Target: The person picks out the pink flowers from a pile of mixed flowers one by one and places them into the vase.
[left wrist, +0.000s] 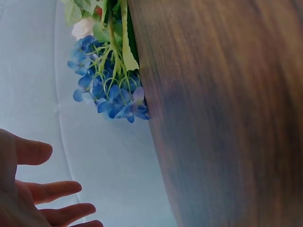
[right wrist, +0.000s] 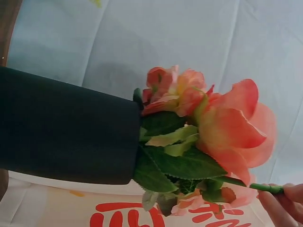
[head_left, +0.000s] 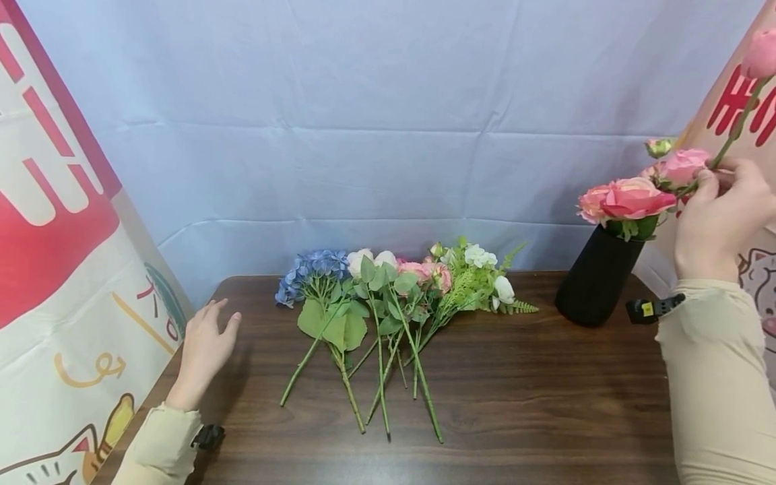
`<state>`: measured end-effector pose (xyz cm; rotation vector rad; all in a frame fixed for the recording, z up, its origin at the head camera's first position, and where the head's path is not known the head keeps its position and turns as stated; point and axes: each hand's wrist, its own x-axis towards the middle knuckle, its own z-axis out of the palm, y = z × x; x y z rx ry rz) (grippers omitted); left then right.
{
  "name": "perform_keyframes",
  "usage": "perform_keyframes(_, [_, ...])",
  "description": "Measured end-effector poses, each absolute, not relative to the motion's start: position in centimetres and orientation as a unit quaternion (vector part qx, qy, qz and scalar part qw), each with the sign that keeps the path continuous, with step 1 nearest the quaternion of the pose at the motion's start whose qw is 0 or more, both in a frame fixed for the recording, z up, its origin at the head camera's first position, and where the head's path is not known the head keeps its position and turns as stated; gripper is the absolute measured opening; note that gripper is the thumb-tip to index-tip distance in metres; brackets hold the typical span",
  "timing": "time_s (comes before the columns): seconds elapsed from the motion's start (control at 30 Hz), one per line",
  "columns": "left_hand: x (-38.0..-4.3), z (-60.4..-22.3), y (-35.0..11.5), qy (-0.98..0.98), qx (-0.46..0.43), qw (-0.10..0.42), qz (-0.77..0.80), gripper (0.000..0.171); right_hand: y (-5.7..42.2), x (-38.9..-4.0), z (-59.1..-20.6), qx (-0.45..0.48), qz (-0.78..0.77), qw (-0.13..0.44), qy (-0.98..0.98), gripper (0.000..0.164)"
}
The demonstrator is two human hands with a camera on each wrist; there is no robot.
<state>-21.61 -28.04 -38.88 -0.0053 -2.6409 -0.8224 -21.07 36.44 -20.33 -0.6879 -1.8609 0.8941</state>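
My right hand [head_left: 724, 209] pinches the green stem of a pink flower [head_left: 760, 55] between thumb and fingers. The bloom stands above the hand at the right edge of the head view. The stem's cut end [right wrist: 270, 188] points toward pink and coral flowers [head_left: 633, 199] that stand in a black vase [head_left: 597, 279]. In the right wrist view, leaves crowd the vase mouth and hide its opening. My left hand [head_left: 206, 340] holds nothing, its fingers loosely extended over the table's left side. Blue hydrangea [left wrist: 111, 90] lies nearest to it.
On the dark wooden table [head_left: 515, 404] lies a row of flowers: blue hydrangea, white and pink blooms [head_left: 418, 273], and white flowers with ferns [head_left: 485, 276]. Their stems [head_left: 418, 377] cross toward the front. A pale blue cloth [head_left: 376, 135] hangs behind; printed cloths flank both sides.
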Motion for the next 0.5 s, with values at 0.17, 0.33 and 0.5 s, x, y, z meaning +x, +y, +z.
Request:
perform_keyframes(0.17, [-21.6, -38.8, -28.1, -0.938, 0.000, 0.183, -0.294, 0.053, 36.4, -20.9, -20.5, -0.291, 0.359, 0.446, -0.766, 0.033])
perform_keyframes(0.33, [-21.5, -38.7, -28.1, -0.939, 0.003, 0.178, -0.295, 0.053, 36.1, -21.0, -21.1, -0.318, 0.302, 0.433, -0.788, 0.038])
perform_keyframes(0.5, [-21.4, -38.6, -28.1, -0.938, 0.007, 0.179, -0.296, 0.052, 36.0, -21.3, -22.1, -0.313, 0.276, 0.429, -0.801, 0.039])
